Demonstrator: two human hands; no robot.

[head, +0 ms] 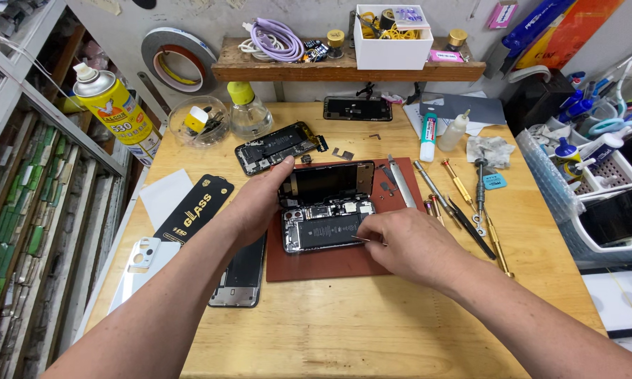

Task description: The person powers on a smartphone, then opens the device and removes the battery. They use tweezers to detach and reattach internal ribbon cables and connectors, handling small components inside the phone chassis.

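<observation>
1. The opened phone lies face-up in the middle of the red-brown work mat, at the centre of the counter. Its screen panel is swung up and stands propped at the phone's 12 o'clock edge.

2. The left hand comes in from 9 o'clock. Its grip is closed lightly on the phone's left edge, thumb up at the hinge corner by the raised screen, steadying both.

3. The right hand sits at 3 o'clock of the phone, grip pinched on a thin metal tool, likely tweezers, whose tip points at the phone's lower right area beside the black battery.

4. Handling judgement: the phone body looks light and stiff, but the raised screen is probably tied to it only by thin flex cables, so it looks fragile and should not be tugged or allowed to flop.

5. Best hold, I'd say, is the metal frame edges, as the left hand does now, not the exposed boards or the battery, which is soft and should not be poked.

6. Around it: screwdrivers at 3 o'clock, another opened phone at 11 o'clock, a black flat box at 9 o'clock.
</observation>
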